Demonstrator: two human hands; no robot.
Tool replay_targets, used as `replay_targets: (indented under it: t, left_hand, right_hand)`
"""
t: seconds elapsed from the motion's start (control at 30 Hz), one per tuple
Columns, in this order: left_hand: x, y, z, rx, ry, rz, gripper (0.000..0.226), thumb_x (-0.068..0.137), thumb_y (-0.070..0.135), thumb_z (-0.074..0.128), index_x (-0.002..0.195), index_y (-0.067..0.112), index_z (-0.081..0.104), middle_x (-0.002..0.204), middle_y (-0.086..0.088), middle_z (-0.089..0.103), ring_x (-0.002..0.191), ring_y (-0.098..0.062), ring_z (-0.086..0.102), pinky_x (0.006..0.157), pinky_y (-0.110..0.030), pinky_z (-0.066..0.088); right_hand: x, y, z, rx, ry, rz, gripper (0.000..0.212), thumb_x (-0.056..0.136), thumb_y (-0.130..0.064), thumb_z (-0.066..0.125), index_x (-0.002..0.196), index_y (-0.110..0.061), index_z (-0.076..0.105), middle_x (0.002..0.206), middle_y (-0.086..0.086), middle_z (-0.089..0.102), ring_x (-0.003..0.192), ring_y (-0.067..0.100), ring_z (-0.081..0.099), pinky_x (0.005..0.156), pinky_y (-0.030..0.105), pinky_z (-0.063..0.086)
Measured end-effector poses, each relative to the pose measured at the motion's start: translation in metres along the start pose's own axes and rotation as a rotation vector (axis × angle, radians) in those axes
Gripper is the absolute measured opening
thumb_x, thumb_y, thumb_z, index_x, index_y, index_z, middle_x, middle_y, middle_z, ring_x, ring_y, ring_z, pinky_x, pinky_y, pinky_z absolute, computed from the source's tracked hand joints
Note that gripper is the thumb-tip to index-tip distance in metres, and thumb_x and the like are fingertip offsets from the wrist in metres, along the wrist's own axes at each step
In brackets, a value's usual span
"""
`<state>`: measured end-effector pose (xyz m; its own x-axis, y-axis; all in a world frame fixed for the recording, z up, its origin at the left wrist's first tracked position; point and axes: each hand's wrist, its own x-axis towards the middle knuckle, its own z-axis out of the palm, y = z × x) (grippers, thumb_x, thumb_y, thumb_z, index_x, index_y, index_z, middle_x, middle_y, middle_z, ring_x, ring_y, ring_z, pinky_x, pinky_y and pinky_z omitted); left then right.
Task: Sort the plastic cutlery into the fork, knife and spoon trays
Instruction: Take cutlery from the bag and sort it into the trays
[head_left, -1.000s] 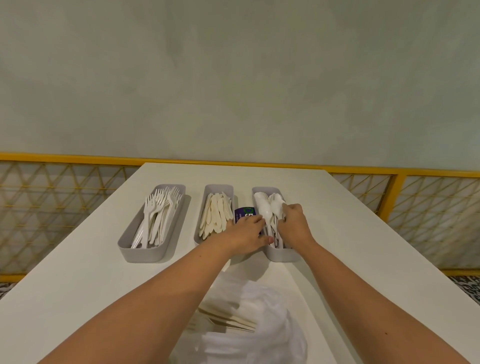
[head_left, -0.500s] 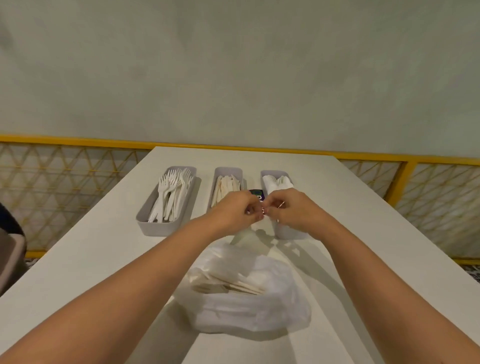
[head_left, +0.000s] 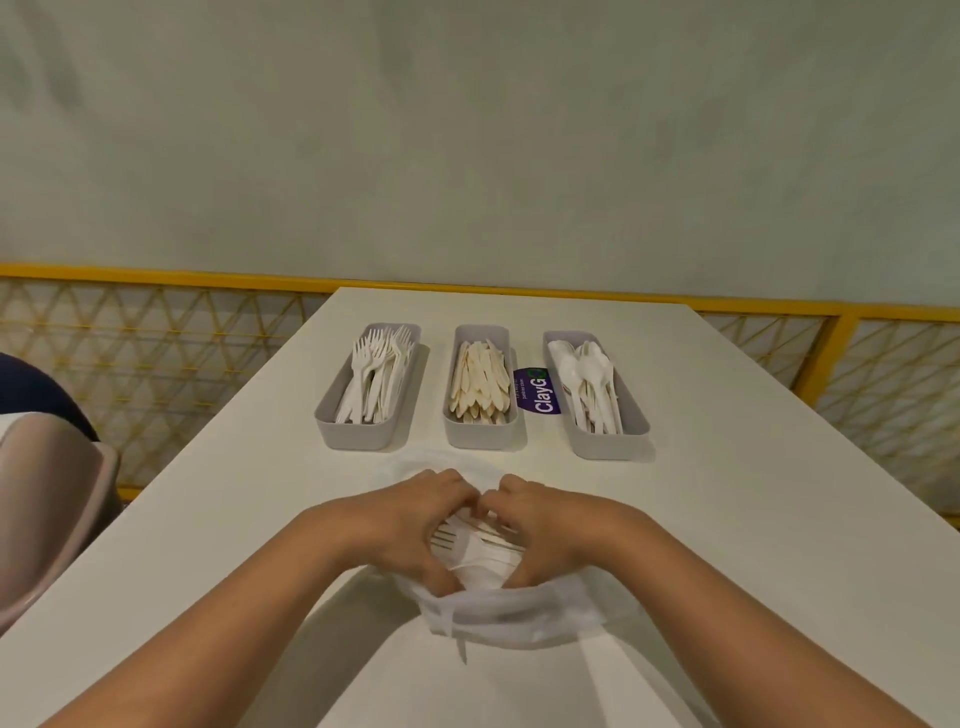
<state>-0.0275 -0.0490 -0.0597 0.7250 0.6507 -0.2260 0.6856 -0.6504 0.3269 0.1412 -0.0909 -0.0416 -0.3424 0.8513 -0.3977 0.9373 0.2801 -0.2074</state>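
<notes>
Three grey trays stand in a row on the white table (head_left: 208, 519): the fork tray (head_left: 358, 434) at the left, the knife tray (head_left: 480, 436) in the middle, the spoon tray (head_left: 613, 441) at the right, each filled with its own cutlery. Nearer me lies a white plastic bag (head_left: 519, 613) with loose cutlery (head_left: 478, 545) inside, forks among it. My left hand (head_left: 410, 519) and my right hand (head_left: 545, 525) are both in the bag's mouth, fingers curled over the cutlery, fingertips close together at the far side. What each finger grips is hidden.
A purple label (head_left: 537, 389) lies on the table between the knife and spoon trays. A beige chair (head_left: 47, 504) stands at the left edge. A yellow mesh railing (head_left: 156, 353) runs behind and beside the table, under a plain wall.
Both hands have come back from the spoon tray toward me and dropped into the plastic bag. The view has tilted down and nearer to the bag.
</notes>
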Motion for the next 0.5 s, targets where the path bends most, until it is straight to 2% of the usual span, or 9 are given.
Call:
replay_targets:
  t: [0.07,0.13,0.23,0.3,0.37,0.5]
  left_hand:
    - [-0.001,-0.003,0.005,-0.073,0.011,-0.014,0.091,0.066,0.043,0.079,0.139,0.034,0.026,0.131,0.015,0.038,0.119,-0.004,0.035,0.104,-0.023,0.035]
    - [-0.001,-0.007,0.007,-0.145,0.019,-0.024,0.101,0.067,0.04,0.081,0.145,0.033,0.017,0.142,0.014,0.034,0.128,-0.004,0.033,0.107,-0.02,0.031]
    - [0.001,-0.012,0.005,-0.247,0.027,-0.03,0.101,0.071,0.031,0.081,0.146,0.03,0.014,0.145,0.012,0.034,0.132,-0.003,0.033,0.104,-0.015,0.029]
    - [0.003,-0.016,0.005,-0.284,0.039,-0.031,0.098,0.071,0.029,0.08,0.145,0.03,0.016,0.143,0.013,0.036,0.129,-0.001,0.034,0.102,-0.014,0.029]
    - [0.005,-0.02,0.008,-0.314,0.063,-0.032,0.096,0.071,0.029,0.08,0.143,0.033,0.018,0.141,0.015,0.039,0.127,-0.002,0.036,0.104,-0.016,0.031]
    - [0.011,-0.025,0.012,-0.385,0.121,-0.04,0.093,0.069,0.03,0.081,0.139,0.038,0.021,0.135,0.018,0.042,0.126,-0.005,0.039,0.107,-0.023,0.035]
  right_hand:
    - [0.001,0.002,0.001,-0.001,0.006,0.016,0.075,0.078,-0.037,0.072,0.141,-0.024,0.033,0.128,0.002,0.038,0.119,0.02,0.041,0.096,0.037,0.041]
    - [0.003,0.005,0.001,0.055,0.001,0.05,0.072,0.078,-0.038,0.071,0.139,-0.024,0.035,0.12,0.001,0.042,0.11,0.019,0.044,0.088,0.032,0.042]
    - [0.003,0.01,-0.001,0.145,-0.004,0.089,0.058,0.081,-0.038,0.068,0.13,-0.021,0.041,0.099,-0.005,0.044,0.087,0.015,0.045,0.071,0.023,0.037]
    - [0.005,0.014,0.0,0.195,0.01,0.095,0.04,0.084,-0.037,0.065,0.116,-0.019,0.048,0.085,-0.009,0.044,0.075,0.009,0.044,0.061,0.019,0.034]
    - [0.005,0.017,0.001,0.211,0.027,0.083,0.025,0.085,-0.034,0.063,0.098,-0.019,0.049,0.078,-0.012,0.042,0.067,0.005,0.039,0.058,0.018,0.031]
    - [0.006,0.018,0.003,0.196,0.036,0.061,0.017,0.085,-0.029,0.06,0.081,-0.022,0.045,0.078,-0.009,0.043,0.067,0.008,0.04,0.061,0.021,0.032]
